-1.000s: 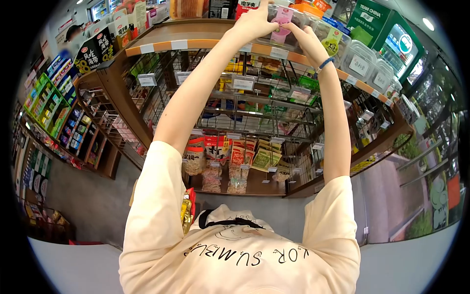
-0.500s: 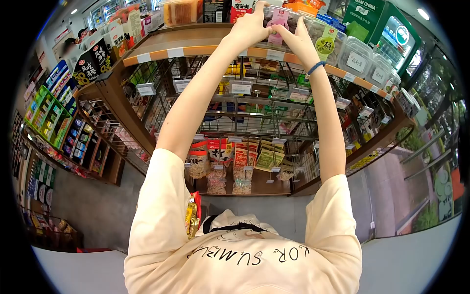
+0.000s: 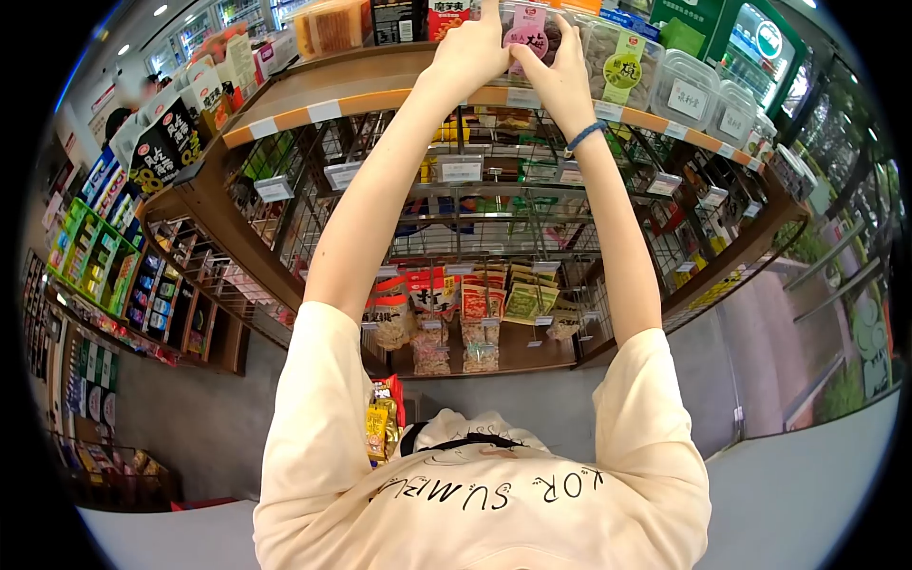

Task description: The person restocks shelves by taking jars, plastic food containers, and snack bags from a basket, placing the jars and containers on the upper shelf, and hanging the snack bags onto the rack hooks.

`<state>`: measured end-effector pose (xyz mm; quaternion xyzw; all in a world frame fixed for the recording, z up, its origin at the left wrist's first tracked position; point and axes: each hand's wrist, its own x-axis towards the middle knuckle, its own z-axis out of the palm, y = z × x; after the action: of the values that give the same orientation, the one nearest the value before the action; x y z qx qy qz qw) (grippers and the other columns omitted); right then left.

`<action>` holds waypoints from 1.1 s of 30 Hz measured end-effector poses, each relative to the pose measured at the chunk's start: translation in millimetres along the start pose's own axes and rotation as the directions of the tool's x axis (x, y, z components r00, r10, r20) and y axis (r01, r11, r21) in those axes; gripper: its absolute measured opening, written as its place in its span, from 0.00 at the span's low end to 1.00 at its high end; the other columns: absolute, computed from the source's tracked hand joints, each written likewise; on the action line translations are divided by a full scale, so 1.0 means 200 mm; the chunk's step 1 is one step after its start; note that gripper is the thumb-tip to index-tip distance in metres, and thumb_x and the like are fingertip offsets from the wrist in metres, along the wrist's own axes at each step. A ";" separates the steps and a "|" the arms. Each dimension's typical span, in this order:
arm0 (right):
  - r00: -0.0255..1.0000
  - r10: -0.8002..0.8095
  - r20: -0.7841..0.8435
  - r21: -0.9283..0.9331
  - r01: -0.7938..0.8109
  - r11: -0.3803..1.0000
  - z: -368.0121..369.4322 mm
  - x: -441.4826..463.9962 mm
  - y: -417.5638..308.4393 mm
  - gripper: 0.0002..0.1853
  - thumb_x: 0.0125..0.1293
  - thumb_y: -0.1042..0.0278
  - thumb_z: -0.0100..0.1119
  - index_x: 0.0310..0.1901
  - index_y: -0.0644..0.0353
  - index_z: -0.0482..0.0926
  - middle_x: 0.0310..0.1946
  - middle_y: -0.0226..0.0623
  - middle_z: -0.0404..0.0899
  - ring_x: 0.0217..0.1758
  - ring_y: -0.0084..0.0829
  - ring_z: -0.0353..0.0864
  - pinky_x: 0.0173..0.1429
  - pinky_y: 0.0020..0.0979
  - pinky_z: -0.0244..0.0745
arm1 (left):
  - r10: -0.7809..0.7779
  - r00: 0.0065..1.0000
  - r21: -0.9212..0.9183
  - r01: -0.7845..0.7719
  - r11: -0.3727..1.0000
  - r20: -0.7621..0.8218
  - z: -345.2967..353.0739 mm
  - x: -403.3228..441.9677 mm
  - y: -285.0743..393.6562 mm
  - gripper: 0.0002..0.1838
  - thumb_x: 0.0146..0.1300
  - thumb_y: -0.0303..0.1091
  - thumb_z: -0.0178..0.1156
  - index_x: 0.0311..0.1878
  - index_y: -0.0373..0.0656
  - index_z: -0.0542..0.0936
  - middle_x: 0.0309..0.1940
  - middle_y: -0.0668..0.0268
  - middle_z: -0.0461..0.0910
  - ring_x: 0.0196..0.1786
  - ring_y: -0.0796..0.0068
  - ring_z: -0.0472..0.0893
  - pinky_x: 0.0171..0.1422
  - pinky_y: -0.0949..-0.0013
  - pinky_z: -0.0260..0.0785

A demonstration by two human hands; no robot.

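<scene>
Both arms reach up to the top shelf (image 3: pixel 380 78). A clear plastic box with a pink label (image 3: pixel 528 28) stands there between my hands. My left hand (image 3: pixel 472 52) grips its left side, with the thumb across the front. On the other side my right hand (image 3: pixel 559 71) holds the same box, its thumb near the pink label and its fingers along the right side. Right beside it is a similar box with a green label (image 3: pixel 623 71). A red package (image 3: pixel 447 17) sits just left of the box, partly behind my left hand.
Further right are clear lidded tubs (image 3: pixel 686 93). On the left stand black snack boxes (image 3: pixel 169 140) and an orange-brown food pack (image 3: pixel 331 27). Bagged snacks (image 3: pixel 483 299) hang on the lower rack. A glass wall (image 3: pixel 817 313) lies at the right.
The view has shifted, so the shelf and its goods sit differently in the picture. Both hands have moved a little left and down in view, still on the pink-labelled box.
</scene>
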<state>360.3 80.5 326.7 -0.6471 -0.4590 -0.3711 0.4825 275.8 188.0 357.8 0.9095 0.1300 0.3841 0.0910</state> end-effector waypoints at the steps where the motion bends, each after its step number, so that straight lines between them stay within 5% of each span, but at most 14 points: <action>1: 0.999 0.049 -0.018 0.083 -0.048 0.995 0.01 -0.02 0.01 0.43 0.51 0.49 0.63 0.63 0.69 0.58 0.60 0.57 0.62 0.64 0.44 0.64 0.64 0.36 0.60 | 0.073 0.996 0.009 -0.073 0.997 -0.048 0.05 0.03 -0.03 0.41 0.56 0.42 0.59 0.66 0.37 0.47 0.32 0.44 0.79 0.38 0.46 0.80 0.46 0.52 0.74; 4: 0.994 0.076 -0.075 0.135 -0.066 0.989 -0.01 -0.04 -0.04 0.39 0.52 0.53 0.64 0.61 0.68 0.60 0.56 0.53 0.66 0.60 0.42 0.67 0.62 0.35 0.62 | 0.088 0.995 -0.041 -0.089 0.995 -0.036 0.03 0.02 -0.04 0.41 0.56 0.42 0.59 0.66 0.39 0.49 0.32 0.43 0.79 0.39 0.47 0.80 0.47 0.53 0.74; 6: 0.990 0.128 0.060 0.306 -0.140 0.942 -0.06 -0.07 -0.10 0.40 0.52 0.56 0.60 0.61 0.70 0.56 0.59 0.60 0.59 0.66 0.54 0.54 0.68 0.44 0.52 | 0.048 0.999 -0.044 -0.049 0.998 -0.006 -0.04 0.01 -0.03 0.34 0.57 0.42 0.58 0.64 0.42 0.55 0.33 0.45 0.80 0.38 0.50 0.81 0.46 0.56 0.74; 8: 0.996 0.079 0.029 0.279 -0.084 0.957 -0.11 -0.12 -0.15 0.37 0.54 0.58 0.60 0.61 0.69 0.58 0.58 0.55 0.62 0.63 0.49 0.60 0.66 0.43 0.56 | 0.038 0.998 -0.194 -0.048 0.980 -0.052 -0.12 -0.03 -0.02 0.39 0.57 0.43 0.56 0.66 0.41 0.48 0.30 0.39 0.77 0.35 0.40 0.78 0.42 0.50 0.72; 13: 0.997 0.076 -0.001 0.466 -0.067 0.882 -0.34 -0.39 -0.34 0.22 0.61 0.69 0.57 0.57 0.62 0.67 0.55 0.43 0.70 0.59 0.34 0.69 0.62 0.34 0.64 | 0.016 0.997 -0.246 -0.035 0.969 -0.078 -0.40 -0.36 0.12 0.43 0.57 0.49 0.56 0.69 0.43 0.45 0.38 0.39 0.77 0.42 0.43 0.78 0.49 0.55 0.72; 15: 0.997 0.074 0.004 0.551 -0.064 0.832 -0.43 -0.61 -0.41 0.16 0.59 0.80 0.54 0.50 0.65 0.71 0.44 0.40 0.77 0.47 0.31 0.77 0.55 0.31 0.70 | -0.022 0.973 -0.385 -0.069 0.921 -0.228 -0.42 -0.53 0.15 0.27 0.62 0.39 0.58 0.62 0.48 0.63 0.39 0.56 0.81 0.42 0.70 0.82 0.45 0.69 0.71; 16: 0.997 -0.043 0.060 0.478 0.009 0.878 -0.50 -0.72 -0.42 0.15 0.55 0.83 0.54 0.46 0.64 0.73 0.41 0.40 0.78 0.44 0.32 0.78 0.50 0.31 0.72 | 0.000 0.933 -0.395 -0.153 0.906 -0.360 -0.40 -0.61 0.14 0.20 0.63 0.40 0.55 0.56 0.44 0.68 0.26 0.58 0.81 0.27 0.68 0.81 0.32 0.67 0.72; 19: 0.917 -0.311 0.251 0.307 0.229 0.924 -0.57 -1.06 -0.37 0.18 0.46 0.82 0.58 0.42 0.61 0.77 0.32 0.35 0.79 0.32 0.36 0.77 0.42 0.35 0.73 | -0.223 0.973 -0.748 0.102 0.655 -0.063 -0.45 -0.93 0.19 0.16 0.67 0.41 0.51 0.52 0.41 0.71 0.15 0.69 0.74 0.17 0.84 0.73 0.23 0.79 0.63; 21: 0.807 -0.140 0.574 0.272 -0.027 0.962 -0.63 -1.32 -0.32 0.14 0.51 0.79 0.56 0.42 0.59 0.77 0.25 0.37 0.76 0.30 0.37 0.75 0.40 0.34 0.71 | -0.246 0.961 -0.860 0.228 0.456 0.124 -0.39 -1.14 0.19 0.14 0.69 0.41 0.48 0.48 0.40 0.73 0.11 0.74 0.68 0.14 0.88 0.67 0.19 0.83 0.57; 24: 0.654 -0.008 0.756 0.150 -0.161 0.976 -0.75 -1.75 -0.22 0.09 0.55 0.74 0.55 0.39 0.58 0.78 0.22 0.39 0.74 0.29 0.39 0.75 0.39 0.37 0.71 | -0.304 0.892 -0.856 0.421 0.299 0.333 -0.16 -1.48 0.19 0.14 0.70 0.41 0.45 0.43 0.40 0.75 0.09 0.77 0.63 0.11 0.89 0.60 0.17 0.83 0.53; 26: 0.579 0.057 0.813 0.115 -0.256 0.960 -0.88 -1.95 -0.23 0.08 0.56 0.74 0.55 0.39 0.57 0.78 0.22 0.41 0.75 0.29 0.41 0.75 0.38 0.38 0.71 | -0.387 0.745 -0.750 0.638 0.175 0.543 0.02 -1.79 0.23 0.12 0.69 0.39 0.48 0.40 0.39 0.75 0.13 0.73 0.68 0.14 0.87 0.65 0.20 0.81 0.58; 28: 0.477 0.141 0.868 0.052 -0.369 0.928 -0.99 -2.06 -0.29 0.08 0.56 0.74 0.54 0.39 0.58 0.79 0.23 0.43 0.77 0.29 0.42 0.76 0.38 0.38 0.72 | -0.456 0.817 -0.533 0.576 0.620 0.354 0.18 -2.16 0.37 0.10 0.67 0.37 0.51 0.38 0.40 0.75 0.20 0.70 0.74 0.20 0.85 0.71 0.26 0.78 0.63; 30: 0.453 0.149 0.879 0.079 -0.446 0.891 -1.05 -2.13 -0.38 0.08 0.57 0.74 0.54 0.39 0.58 0.79 0.25 0.43 0.78 0.30 0.42 0.77 0.40 0.37 0.72 | -0.487 0.628 -0.487 0.778 0.397 0.607 0.16 -2.48 0.51 0.09 0.64 0.36 0.54 0.38 0.39 0.75 0.29 0.67 0.78 0.25 0.81 0.74 0.30 0.74 0.66; 33: 0.427 0.189 0.884 0.118 -0.596 0.794 -1.08 -2.19 -0.48 0.08 0.59 0.72 0.53 0.40 0.59 0.78 0.27 0.43 0.79 0.31 0.42 0.77 0.41 0.38 0.71 | -0.576 0.528 -0.467 0.843 0.267 0.624 0.14 -2.84 0.70 0.11 0.64 0.38 0.54 0.39 0.40 0.75 0.27 0.66 0.79 0.25 0.81 0.75 0.30 0.73 0.66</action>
<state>128.4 -220.6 5.0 -0.7141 -0.5296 0.2198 0.4016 -61.6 -120.7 -7.5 0.6767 0.3474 0.1566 0.6300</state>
